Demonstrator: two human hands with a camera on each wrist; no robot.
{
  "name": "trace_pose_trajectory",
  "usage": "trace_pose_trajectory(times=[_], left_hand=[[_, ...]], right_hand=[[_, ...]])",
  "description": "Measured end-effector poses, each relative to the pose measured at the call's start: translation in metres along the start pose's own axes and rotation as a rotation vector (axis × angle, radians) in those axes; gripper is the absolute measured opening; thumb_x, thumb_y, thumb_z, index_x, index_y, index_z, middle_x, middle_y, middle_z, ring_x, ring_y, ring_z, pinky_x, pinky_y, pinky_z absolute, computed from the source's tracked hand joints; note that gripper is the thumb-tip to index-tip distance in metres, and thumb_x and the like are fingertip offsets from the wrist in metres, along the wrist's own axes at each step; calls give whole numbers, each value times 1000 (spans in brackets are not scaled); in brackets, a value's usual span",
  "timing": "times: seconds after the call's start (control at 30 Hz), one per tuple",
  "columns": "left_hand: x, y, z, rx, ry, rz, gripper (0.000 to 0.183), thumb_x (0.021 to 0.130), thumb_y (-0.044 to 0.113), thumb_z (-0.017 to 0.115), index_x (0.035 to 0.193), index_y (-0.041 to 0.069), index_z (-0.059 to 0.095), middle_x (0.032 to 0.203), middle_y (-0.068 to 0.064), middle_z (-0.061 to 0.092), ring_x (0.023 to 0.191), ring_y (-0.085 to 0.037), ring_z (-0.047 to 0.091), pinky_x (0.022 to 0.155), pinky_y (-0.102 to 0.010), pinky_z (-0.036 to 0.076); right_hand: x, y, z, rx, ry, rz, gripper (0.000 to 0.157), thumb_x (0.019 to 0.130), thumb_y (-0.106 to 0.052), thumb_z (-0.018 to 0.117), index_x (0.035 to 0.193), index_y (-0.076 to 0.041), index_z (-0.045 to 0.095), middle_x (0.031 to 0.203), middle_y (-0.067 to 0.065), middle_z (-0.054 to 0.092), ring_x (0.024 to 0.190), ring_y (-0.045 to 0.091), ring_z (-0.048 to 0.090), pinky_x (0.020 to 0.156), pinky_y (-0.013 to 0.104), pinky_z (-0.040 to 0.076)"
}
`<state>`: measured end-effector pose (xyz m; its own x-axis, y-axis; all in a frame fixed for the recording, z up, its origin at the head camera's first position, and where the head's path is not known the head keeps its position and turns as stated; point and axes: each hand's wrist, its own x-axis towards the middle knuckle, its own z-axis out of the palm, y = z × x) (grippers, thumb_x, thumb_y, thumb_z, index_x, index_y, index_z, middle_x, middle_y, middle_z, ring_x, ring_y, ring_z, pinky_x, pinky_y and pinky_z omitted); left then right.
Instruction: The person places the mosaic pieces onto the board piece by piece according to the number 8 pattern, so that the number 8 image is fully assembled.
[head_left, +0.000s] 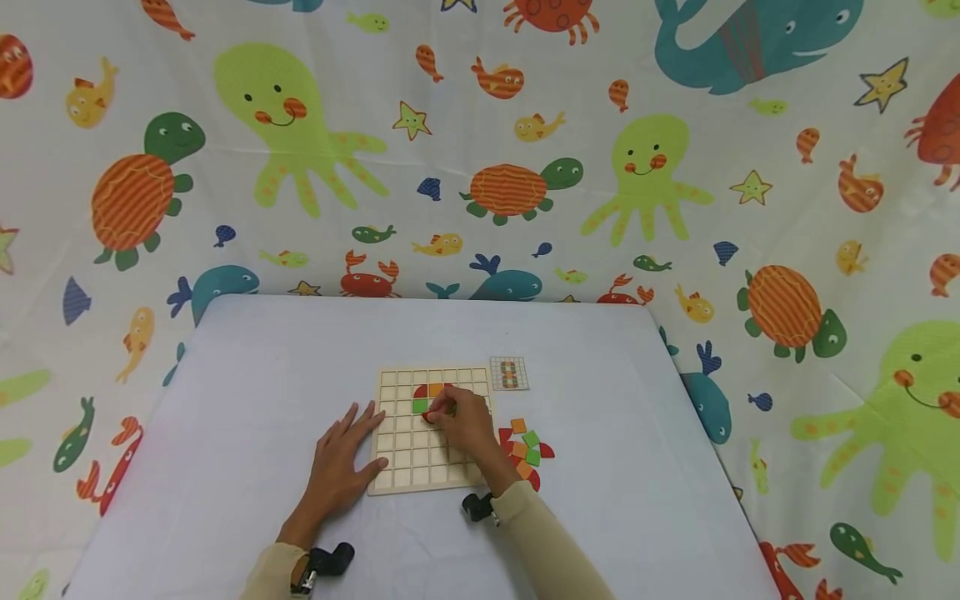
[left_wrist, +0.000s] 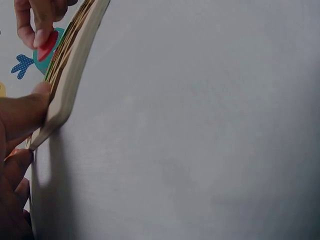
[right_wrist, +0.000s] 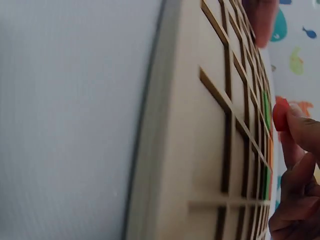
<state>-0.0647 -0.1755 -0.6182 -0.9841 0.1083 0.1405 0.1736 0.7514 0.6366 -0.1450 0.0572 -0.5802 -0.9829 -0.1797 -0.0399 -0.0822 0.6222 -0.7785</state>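
A wooden grid board [head_left: 401, 477] lies on the white table. In its upper middle cells sit a red rounded piece [head_left: 421, 391], an orange square [head_left: 435, 390] and a green square [head_left: 419, 406]; other pieces there are partly hidden by my right hand [head_left: 462, 423]. Between thumb and fingertips, that hand pinches a small red piece [right_wrist: 281, 115] just above the grid. My left hand [head_left: 341, 462] is spread at the board's left side, its thumb [left_wrist: 40, 97] over the rim and its fingers touching the edge.
Right of the board lies a loose pile of red, green and orange pieces [head_left: 532, 456]. A small card [head_left: 510, 374] with a gridded pattern is beside the board's upper right corner. A curtain [head_left: 450, 108] printed with sea animals hangs behind the table [head_left: 637, 467].
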Motion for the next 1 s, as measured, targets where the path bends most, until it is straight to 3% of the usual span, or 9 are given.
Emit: trace_pose_trajectory(times=[0.4, 0.73, 1.0], left_hand=[[1, 0, 1, -4, 11, 20, 77, 88, 22, 84, 157, 14, 52, 169, -16, 43, 159, -47, 29, 123, -69, 21], [0, 0, 0, 6, 23, 22, 78, 87, 21, 85, 157, 14, 52, 168, -17, 43, 159, -47, 30, 123, -70, 22], [-1, 3, 0, -1, 27, 25, 77, 86, 20, 85, 156, 12, 54, 167, -18, 44, 158, -48, 30, 123, -71, 22]], right_hand=[[1, -10, 21, -227, 31, -18, 18, 91, -29, 86, 84, -23, 70, 73, -12, 65, 66, 1, 54, 56, 21, 42], [-3, -14, 24, -235, 50, -48, 19, 93, -31, 84, 84, -22, 70, 72, -10, 62, 64, 2, 51, 52, 21, 40], [-7, -9, 16, -260, -18, -31, 9, 92, -25, 84, 91, -24, 75, 83, -11, 66, 75, 3, 56, 60, 20, 45]])
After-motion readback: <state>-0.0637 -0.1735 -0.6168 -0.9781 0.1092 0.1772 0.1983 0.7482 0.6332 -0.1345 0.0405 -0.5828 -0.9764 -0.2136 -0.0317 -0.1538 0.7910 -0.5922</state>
